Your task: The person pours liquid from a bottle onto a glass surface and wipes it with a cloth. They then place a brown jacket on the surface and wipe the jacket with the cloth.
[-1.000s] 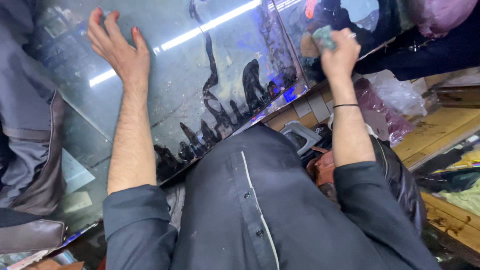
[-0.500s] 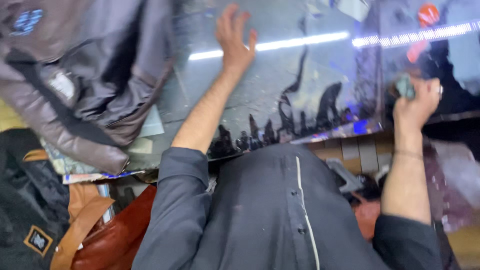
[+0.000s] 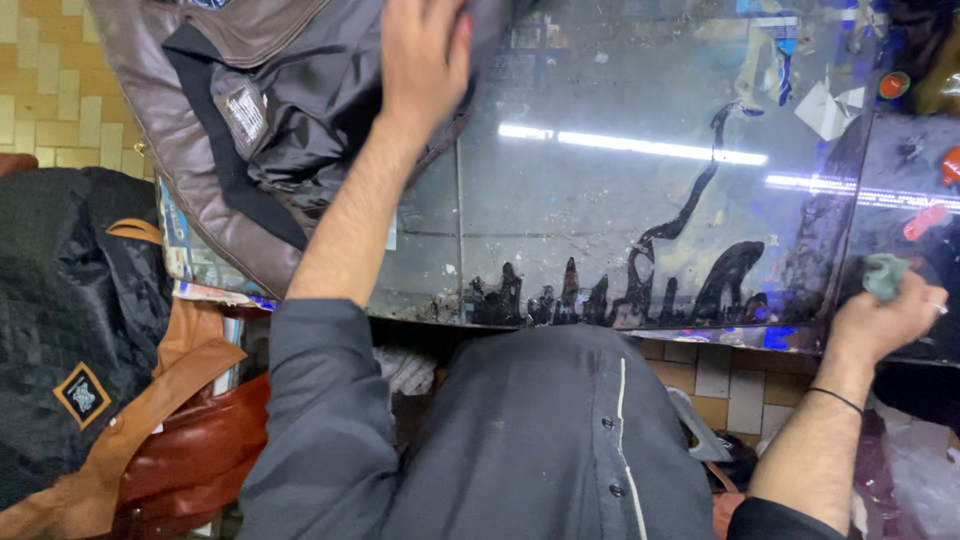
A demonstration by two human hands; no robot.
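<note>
Nearest, the right hand (image 3: 885,315) has its grip pinched on a small green cloth (image 3: 884,274) at the glass tabletop's (image 3: 600,220) near right edge. Farther, at its left end, the left hand (image 3: 425,55) rests, fingers spread, on the brown jacket (image 3: 240,120).

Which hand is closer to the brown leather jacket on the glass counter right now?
Left. The left hand rests on the brown leather jacket at its edge on the glass counter. The right hand is far across the counter, gripping a small green cloth.
</note>
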